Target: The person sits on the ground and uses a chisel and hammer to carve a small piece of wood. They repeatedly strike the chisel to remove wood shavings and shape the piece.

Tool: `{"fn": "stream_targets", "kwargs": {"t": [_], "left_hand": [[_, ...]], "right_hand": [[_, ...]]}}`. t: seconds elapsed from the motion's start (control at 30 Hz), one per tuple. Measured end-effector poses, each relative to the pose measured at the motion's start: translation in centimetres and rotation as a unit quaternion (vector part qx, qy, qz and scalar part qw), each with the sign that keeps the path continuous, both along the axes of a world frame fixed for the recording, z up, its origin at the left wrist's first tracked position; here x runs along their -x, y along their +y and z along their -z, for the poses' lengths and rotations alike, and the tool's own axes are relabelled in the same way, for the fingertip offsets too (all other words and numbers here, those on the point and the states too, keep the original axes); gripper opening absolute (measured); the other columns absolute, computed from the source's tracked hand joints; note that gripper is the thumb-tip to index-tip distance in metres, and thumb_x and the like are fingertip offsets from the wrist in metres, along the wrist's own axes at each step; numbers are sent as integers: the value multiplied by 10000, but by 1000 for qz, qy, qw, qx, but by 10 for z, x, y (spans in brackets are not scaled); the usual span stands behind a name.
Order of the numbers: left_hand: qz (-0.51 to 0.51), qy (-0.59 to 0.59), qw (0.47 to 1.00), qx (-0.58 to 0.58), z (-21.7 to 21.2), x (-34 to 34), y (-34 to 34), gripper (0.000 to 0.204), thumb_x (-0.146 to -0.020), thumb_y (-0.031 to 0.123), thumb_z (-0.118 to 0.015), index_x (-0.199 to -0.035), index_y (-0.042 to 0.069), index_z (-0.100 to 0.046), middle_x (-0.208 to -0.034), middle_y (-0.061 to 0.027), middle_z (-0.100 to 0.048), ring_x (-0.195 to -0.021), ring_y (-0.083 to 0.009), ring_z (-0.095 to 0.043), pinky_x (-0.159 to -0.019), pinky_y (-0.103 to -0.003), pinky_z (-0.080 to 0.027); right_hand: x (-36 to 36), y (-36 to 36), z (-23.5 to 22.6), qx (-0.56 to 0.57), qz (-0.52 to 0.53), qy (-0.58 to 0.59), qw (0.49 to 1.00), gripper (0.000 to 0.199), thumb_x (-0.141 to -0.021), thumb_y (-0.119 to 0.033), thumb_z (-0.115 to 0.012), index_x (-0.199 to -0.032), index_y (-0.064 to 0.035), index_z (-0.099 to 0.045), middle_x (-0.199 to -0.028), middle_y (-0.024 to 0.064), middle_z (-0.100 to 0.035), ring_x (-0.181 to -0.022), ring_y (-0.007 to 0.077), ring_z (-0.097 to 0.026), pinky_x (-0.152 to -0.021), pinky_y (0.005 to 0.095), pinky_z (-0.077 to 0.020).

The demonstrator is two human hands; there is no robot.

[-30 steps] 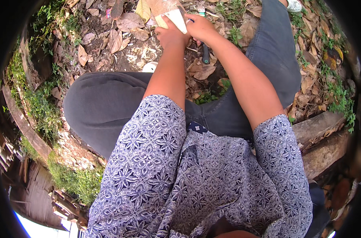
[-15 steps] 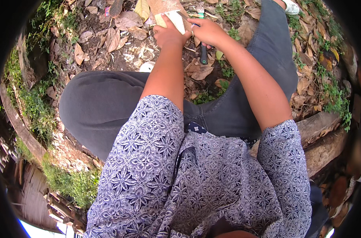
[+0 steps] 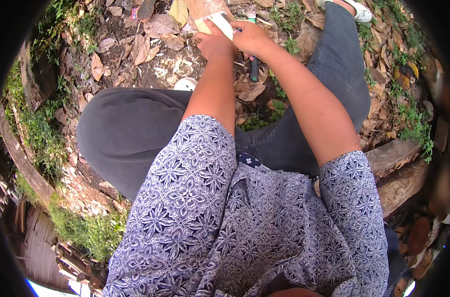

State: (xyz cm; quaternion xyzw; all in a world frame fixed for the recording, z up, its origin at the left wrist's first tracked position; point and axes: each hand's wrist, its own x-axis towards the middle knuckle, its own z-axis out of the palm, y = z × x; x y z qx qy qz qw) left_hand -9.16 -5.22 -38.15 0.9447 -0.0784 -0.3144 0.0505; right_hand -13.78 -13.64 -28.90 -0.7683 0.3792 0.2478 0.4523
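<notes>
Gripping pale wood piece (image 3: 219,22) between left hand (image 3: 214,43) and right hand (image 3: 252,37), both clamped.

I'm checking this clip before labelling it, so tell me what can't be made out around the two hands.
- Head view: the pale flat piece is partly covered by the left hand and right hand; its full shape is hidden.
- What the right hand's fingers grip is too small to tell.
- The dark-handled tool on the ground: its tip is hidden behind the right wrist.

two hands (image 3: 235,40), one pale wood piece (image 3: 220,23), one dark-handled tool (image 3: 253,71)
</notes>
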Motion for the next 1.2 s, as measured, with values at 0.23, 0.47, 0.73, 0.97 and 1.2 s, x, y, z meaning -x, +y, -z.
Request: {"fn": "stream_targets", "kwargs": {"t": [0.23,0.47,0.73,0.97,1.2], "left_hand": [[-41,10,999,18,2,-3,-10,1108,-910,541,-699,-1656,185,39,-1413,-339,-314,-1119,-408,-592,-872,-436,-574],[-47,12,999,9,-23,7,-20,1287,-774,607,-803,-1657,196,38,-1441,-278,-332,-1162,-389,-590,-925,-413,-565],[-62,19,998,17,-15,3,-5,1316,-725,610,-816,-1656,186,11,-1421,-267,-322,-1155,-412,-580,-914,-435,-563],[-47,47,997,28,-24,1,-6,1274,-795,619,-744,-1651,168,85,-1462,-345,-288,-1190,-443,-580,-972,-457,-535],[-53,46,997,27,-18,-3,-6,1264,-805,593,-743,-1649,172,99,-1472,-348,-272,-1204,-451,-568,-965,-455,-538]], "right_hand": [[1,1,1,21,22,11,999,489,-1000,-215,-519,-1488,-220,-548,-1039,123,-748,-772,223,-720,-727,375,-591],[-14,-27,63,102,132,-8,986,516,-960,-288,-600,-1473,-244,-564,-1373,124,-653,-1228,300,-652,-1012,413,-536],[1,-30,-18,-32,-13,-21,999,602,-916,-235,-489,-1515,-199,-530,-721,80,-678,-500,169,-598,-515,339,-521],[2,-26,-16,-7,-32,18,999,568,-936,-224,-498,-1502,-221,-548,-734,44,-653,-500,154,-582,-466,322,-503],[-3,-22,-26,-10,-31,-2,999,612,-903,-177,-483,-1513,-166,-531,-701,89,-671,-505,173,-600,-524,337,-526]]}}
